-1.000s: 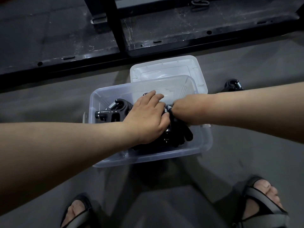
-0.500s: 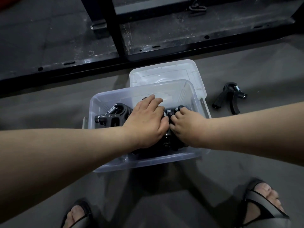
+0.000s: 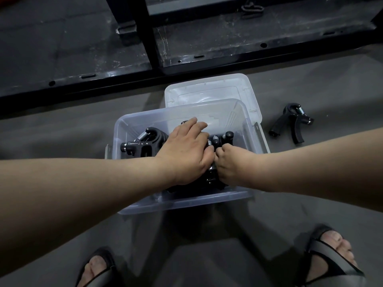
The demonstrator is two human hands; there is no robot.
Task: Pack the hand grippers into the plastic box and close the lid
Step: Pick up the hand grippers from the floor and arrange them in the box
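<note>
A clear plastic box (image 3: 186,200) stands on the grey floor and holds several black hand grippers (image 3: 143,143). My left hand (image 3: 186,150) lies flat on top of them, fingers stretched toward the far wall, pressing down. My right hand (image 3: 232,164) is inside the box beside it, its fingers curled down round a hand gripper (image 3: 226,136) whose handle ends stick up just beyond the knuckles. The two hands touch at the thumbs. The clear lid (image 3: 207,92) lies flat behind the box. One more black hand gripper (image 3: 290,123) lies on the floor to the right of the box.
A black metal frame (image 3: 145,38) with an upright post runs across the floor just behind the lid. My two sandalled feet (image 3: 331,255) (image 3: 97,268) stand close in front of the box.
My right hand has drawn back toward the near side of the box and curled tighter. My left hand has stayed pressed on the grippers. The loose gripper on the floor is uncovered by my right arm.
</note>
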